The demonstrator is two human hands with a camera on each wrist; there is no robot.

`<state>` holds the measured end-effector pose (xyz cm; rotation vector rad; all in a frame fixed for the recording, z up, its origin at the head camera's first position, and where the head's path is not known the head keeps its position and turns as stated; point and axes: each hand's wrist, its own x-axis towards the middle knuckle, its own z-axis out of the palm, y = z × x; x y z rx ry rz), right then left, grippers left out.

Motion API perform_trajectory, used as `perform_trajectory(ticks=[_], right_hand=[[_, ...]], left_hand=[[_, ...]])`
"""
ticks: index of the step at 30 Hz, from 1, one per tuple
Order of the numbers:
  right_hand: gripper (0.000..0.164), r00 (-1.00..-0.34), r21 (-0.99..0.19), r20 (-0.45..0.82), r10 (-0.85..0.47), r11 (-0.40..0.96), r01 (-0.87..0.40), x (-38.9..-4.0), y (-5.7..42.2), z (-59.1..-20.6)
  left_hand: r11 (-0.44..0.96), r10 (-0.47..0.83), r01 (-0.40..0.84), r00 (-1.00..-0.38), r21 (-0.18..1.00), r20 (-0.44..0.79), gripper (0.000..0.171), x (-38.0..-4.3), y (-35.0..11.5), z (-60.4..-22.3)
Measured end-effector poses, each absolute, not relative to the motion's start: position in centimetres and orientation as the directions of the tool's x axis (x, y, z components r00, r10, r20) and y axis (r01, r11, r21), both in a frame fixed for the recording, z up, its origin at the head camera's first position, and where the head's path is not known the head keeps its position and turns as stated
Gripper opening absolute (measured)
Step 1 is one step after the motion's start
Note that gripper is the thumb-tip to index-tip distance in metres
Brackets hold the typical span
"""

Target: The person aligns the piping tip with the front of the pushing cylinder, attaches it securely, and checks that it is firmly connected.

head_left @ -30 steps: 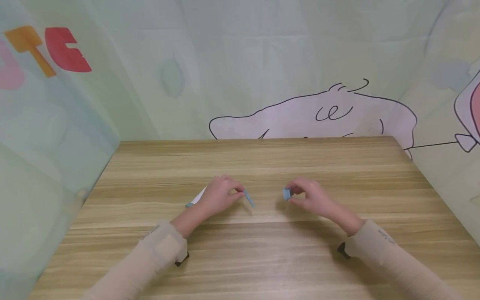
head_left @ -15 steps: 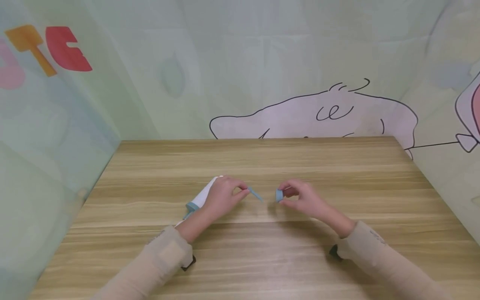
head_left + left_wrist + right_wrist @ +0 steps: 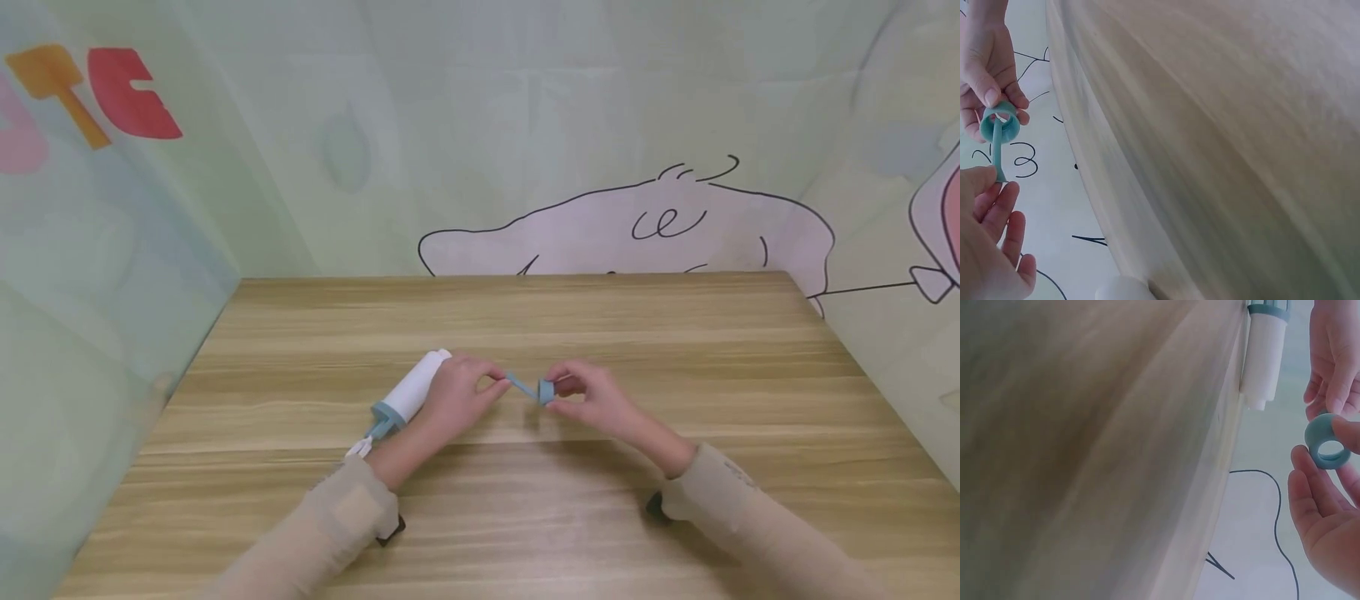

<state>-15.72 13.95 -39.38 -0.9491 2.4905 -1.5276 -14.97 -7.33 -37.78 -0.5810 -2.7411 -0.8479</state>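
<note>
My left hand (image 3: 463, 393) pinches one end of a thin teal stick (image 3: 522, 386) between thumb and fingers. That end flares out a little in the left wrist view, and the far end of the stick (image 3: 997, 150) overlaps the opening of a short teal ring (image 3: 1011, 128). The ring (image 3: 546, 392) is held by my right hand (image 3: 596, 400), thumb on one side and fingers on the other. Seen from the right wrist, the ring (image 3: 1319, 431) has a round hole through it. Both hands are raised over the table, close together.
A white cylinder (image 3: 415, 390) with a teal collar and a white-tipped teal rod lies on the wooden table (image 3: 570, 533), left of my left hand, which partly covers it. Behind the table hangs a printed backdrop (image 3: 450, 150).
My right hand has moved left with the ring, and my left hand slightly right with the stick. The gap between stick and ring has closed, and more of the white cylinder shows.
</note>
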Motion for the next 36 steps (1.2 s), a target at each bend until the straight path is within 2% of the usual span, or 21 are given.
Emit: perform_trajectory(ticks=[13, 26, 36], right_hand=[[0.028, -0.816, -0.833, 0.282, -0.504, 0.293, -0.469, -15.5, 13.3, -39.4], [0.028, -0.845, -0.857, 0.253, -0.471, 0.295, -0.421, -15.5, 12.9, -39.2], [0.027, -0.837, -0.859, 0.272, -0.475, 0.273, -0.434, -15.5, 12.6, -39.0]], left_hand=[[0.745, 0.261, 0.391, -0.916, 0.540, 0.303, 0.016, -14.7, -6.5, -38.1], [0.685, 0.241, 0.390, -0.918, 0.615, 0.314, 0.016, -14.3, -5.8, -38.0], [0.621, 0.250, 0.387, -0.922, 0.682, 0.295, 0.015, -14.1, -5.6, -38.0]])
